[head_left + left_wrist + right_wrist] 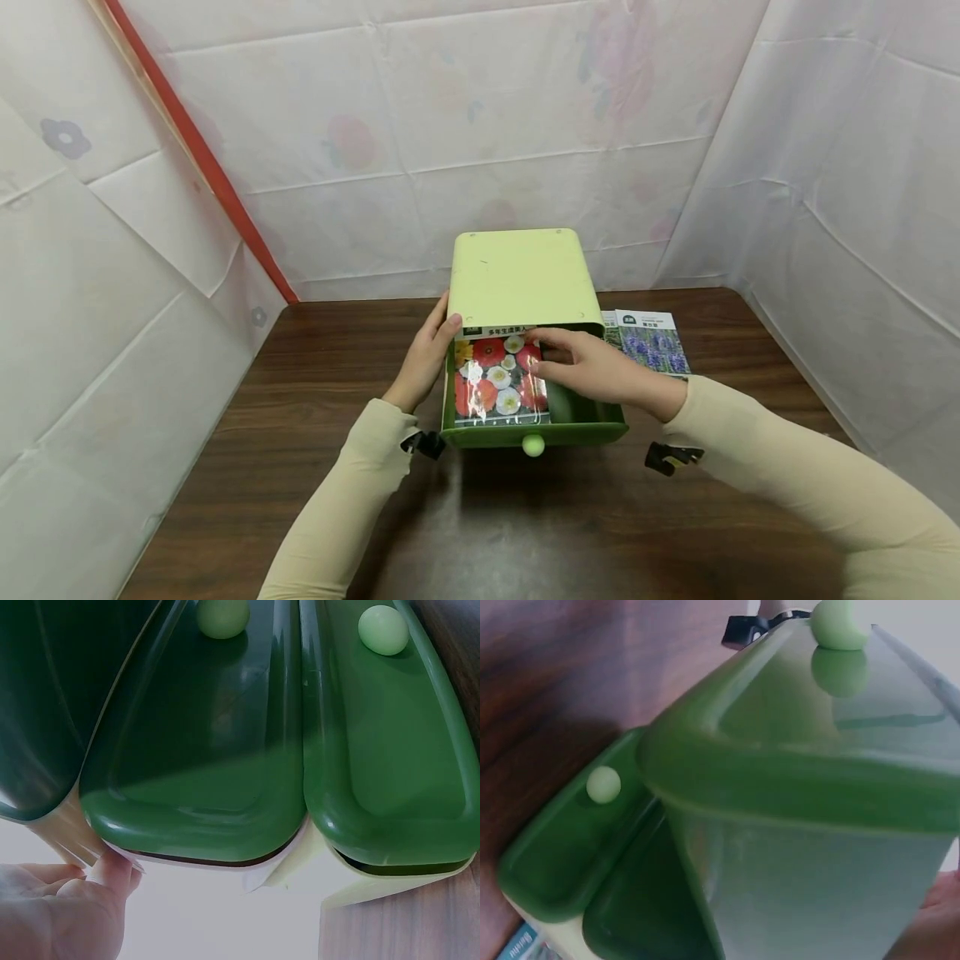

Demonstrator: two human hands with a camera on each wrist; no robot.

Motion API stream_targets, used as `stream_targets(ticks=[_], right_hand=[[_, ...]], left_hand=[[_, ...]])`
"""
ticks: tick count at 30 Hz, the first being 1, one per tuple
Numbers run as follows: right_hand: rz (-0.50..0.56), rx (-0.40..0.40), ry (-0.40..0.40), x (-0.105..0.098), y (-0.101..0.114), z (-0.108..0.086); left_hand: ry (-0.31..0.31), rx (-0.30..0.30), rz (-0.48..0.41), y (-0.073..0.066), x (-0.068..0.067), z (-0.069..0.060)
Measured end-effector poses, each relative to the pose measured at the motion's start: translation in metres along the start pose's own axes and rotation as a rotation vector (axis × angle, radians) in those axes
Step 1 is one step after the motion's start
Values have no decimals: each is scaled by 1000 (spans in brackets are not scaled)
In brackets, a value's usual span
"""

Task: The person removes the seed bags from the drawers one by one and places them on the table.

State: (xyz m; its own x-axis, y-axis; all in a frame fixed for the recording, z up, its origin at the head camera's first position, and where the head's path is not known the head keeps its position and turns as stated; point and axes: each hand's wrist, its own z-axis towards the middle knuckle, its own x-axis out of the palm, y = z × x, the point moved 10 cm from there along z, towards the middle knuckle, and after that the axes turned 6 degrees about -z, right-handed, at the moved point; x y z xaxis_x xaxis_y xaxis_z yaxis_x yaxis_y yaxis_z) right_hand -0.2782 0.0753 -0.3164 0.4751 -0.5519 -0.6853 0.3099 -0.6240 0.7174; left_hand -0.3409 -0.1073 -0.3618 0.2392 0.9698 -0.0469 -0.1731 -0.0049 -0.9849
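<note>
A pale green drawer cabinet [525, 275] stands on the table, its top drawer [577, 435] pulled out. Inside that drawer lies a seed packet [498, 400] printed with red and white flowers. My right hand [596, 367] reaches over the drawer and pinches the packet near its upper right edge. Against the cabinet's left side rests my left hand [426, 354], its thumb by the front top corner. In the left wrist view, the left hand [67, 911] touches the casing beside two closed drawers with round knobs. The cabinet partly hides the right hand [937, 919] in the right wrist view.
Right of the cabinet, a seed packet with purple flowers [654, 346] lies on the dark wooden table [315, 400], partly over another packet [611, 325]. White patterned sheeting [420, 133] closes off the back and sides.
</note>
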Motion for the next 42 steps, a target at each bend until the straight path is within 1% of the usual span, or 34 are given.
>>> stream_targets(ticks=[4,7,12,15,23,27,32,38,42], right_hand=[[105,56,-25,-4,-6,0],[199,99,-26,-5,-10,1],[351,118,-16,-1,-13,3],[384,129,-13,2,-15,6],[423,182,30,14,-22,8],[428,202,31,16,-23,9],[428,219,43,22,-25,11],[445,207,61,25,-23,11],[425,180,42,22,-22,10]], left_hand=[[-2,-1,-2,0,0,0],[2,-1,-4,-1,1,-1],[9,3,-9,-2,2,-1],[9,1,-4,-1,1,-1],[17,-4,-8,-1,1,-1],[19,-14,-13,-1,0,-2],[23,-6,-15,-1,1,-2],[22,2,-20,0,2,-2],[22,14,-23,-1,2,-3]])
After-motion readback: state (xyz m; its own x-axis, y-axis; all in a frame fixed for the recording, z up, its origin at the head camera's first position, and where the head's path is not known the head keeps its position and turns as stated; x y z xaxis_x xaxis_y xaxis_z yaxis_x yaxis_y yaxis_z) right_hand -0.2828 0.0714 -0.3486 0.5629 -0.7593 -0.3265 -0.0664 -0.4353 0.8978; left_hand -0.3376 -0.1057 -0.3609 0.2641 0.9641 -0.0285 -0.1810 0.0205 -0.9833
